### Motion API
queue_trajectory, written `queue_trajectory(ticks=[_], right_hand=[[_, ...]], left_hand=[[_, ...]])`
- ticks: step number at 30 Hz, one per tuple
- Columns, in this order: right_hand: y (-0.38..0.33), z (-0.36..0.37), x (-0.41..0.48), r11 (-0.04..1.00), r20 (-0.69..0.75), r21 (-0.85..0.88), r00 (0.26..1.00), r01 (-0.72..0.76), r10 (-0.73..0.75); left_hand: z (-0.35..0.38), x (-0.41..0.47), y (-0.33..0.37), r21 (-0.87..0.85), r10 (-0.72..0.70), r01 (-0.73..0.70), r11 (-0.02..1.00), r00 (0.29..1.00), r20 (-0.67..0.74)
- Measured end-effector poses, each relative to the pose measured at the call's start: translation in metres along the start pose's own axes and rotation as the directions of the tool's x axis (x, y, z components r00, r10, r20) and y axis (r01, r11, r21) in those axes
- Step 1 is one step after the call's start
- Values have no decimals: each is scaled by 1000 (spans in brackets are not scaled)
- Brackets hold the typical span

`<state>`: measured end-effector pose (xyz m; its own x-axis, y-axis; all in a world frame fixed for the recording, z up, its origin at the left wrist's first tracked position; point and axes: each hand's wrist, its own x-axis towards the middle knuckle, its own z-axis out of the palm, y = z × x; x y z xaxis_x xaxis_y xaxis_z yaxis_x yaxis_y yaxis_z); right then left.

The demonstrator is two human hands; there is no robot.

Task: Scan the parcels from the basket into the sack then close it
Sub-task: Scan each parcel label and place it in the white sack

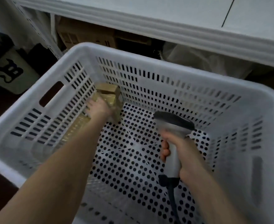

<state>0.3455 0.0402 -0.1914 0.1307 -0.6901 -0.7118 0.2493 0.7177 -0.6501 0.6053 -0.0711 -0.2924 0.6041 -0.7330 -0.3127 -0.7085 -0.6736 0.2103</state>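
The left hand (99, 109) rests on the brown parcels (108, 90) in the far-left corner of the white basket (165, 68); blur hides whether its fingers grip. The right hand (188, 152) is wrapped round the handle of a grey scanner (173, 125) over the basket's perforated floor, with the scanner's cable (173, 201) running toward the near edge.

White perforated basket (165, 68), brown parcels (108, 91) lying in far-left corner

The single head-worn camera looks forward and steeply down from close above the white perforated plastic basket (149, 63), which fills most of the wide-angle frame. The white bench (149, 7) edge crosses the top.
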Motion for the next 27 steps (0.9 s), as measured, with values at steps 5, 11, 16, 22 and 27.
queue_trajectory(ticks=[5,11,16,22,27], right_hand=[[6,-1,4,1000,9,15,1000,-9,9],[-3,1,-27,996,-22,85,1000,18,-16],[-24,4,-90,975,-46,119,981,190,-186],[-48,-10,-195,852,-149,165,866,497,-477],[-58,-41,-271,760,-319,86,741,644,-591]], left_hand=[[2,1,-4,-83,-30,34,996,998,47],[-22,-56,7,-187,121,-105,977,990,77],[-90,-145,23,-336,424,-408,849,905,-26],[-163,-286,34,-409,646,-665,625,735,-207],[-178,-395,44,-433,723,-766,475,620,-305]])
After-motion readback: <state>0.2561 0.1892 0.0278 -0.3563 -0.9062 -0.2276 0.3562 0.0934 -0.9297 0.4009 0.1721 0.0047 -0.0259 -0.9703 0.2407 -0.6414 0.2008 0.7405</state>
